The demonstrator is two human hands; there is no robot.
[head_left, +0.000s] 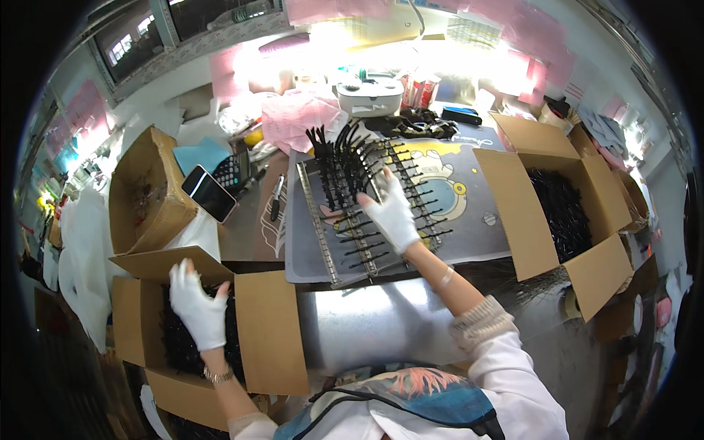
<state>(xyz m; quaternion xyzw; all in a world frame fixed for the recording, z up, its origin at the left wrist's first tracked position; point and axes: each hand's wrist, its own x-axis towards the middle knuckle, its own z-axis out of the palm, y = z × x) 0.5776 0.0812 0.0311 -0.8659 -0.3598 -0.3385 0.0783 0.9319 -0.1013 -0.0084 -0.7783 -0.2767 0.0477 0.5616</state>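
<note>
A metal rack (315, 227) of notched bars and thin cross rods lies on the printed grey mat (469, 235). Slender black pieces (339, 165) fill its left and far part, while thin dark rods show bare at the right and near side. My right hand (396, 218), in a white glove with bare fingertips, reaches over the rack's middle with thumb and fingers apart. Over the open cardboard box (275, 330) at the left hovers my left hand (196, 304), gloved alike, fingers stretched and thumb apart. Beneath it are loose black pieces (176, 345). Neither hand visibly grips anything.
At the right, another open box (513, 209) holds many black pieces. A tilted carton (136, 194), a phone (209, 192), a calculator (229, 172) and a pen (277, 198) are left of the mat. Behind the rack stand a white container (370, 97) and red-white cans (419, 92).
</note>
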